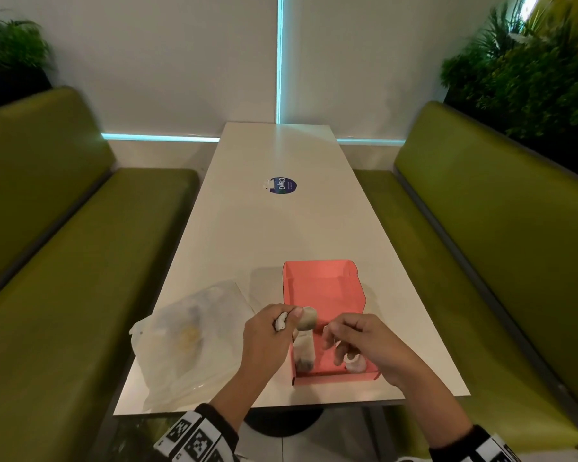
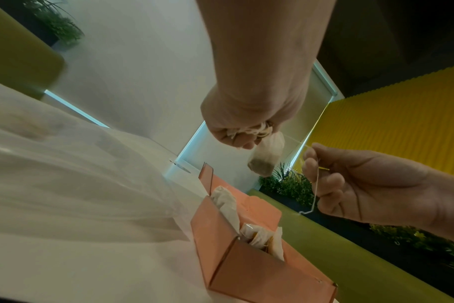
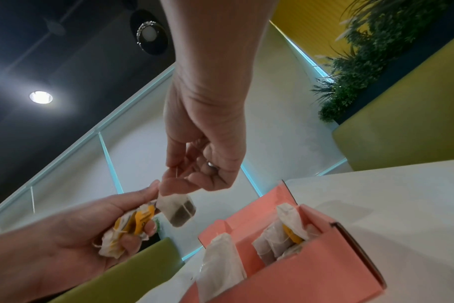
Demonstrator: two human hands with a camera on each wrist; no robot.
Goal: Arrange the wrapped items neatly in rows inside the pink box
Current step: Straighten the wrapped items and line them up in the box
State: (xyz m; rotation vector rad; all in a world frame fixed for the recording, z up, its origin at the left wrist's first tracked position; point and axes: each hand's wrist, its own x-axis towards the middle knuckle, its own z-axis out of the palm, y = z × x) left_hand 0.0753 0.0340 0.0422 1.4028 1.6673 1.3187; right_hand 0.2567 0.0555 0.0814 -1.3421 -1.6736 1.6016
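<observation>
The pink box point(image 1: 324, 285) lies open on the near end of the white table point(image 1: 281, 228). Inside it, tea bags lean against the left wall point(image 1: 303, 353) and sit in the near right corner point(image 1: 354, 361); they also show in the right wrist view point(image 3: 280, 237). Above the box's left edge, my left hand point(image 1: 286, 320) grips a bundle of tea bags with yellow tags point(image 3: 132, 225). One tea bag point(image 3: 178, 211) dangles from that bundle point(image 2: 267, 157). My right hand point(image 1: 334, 331) pinches its thin string point(image 2: 316, 190) between thumb and forefinger over the box.
A crumpled clear plastic bag point(image 1: 187, 335) lies left of the box. A round blue sticker point(image 1: 282, 185) marks the table's middle. Green benches point(image 1: 64, 261) flank both sides, and the table's front edge runs just under my wrists.
</observation>
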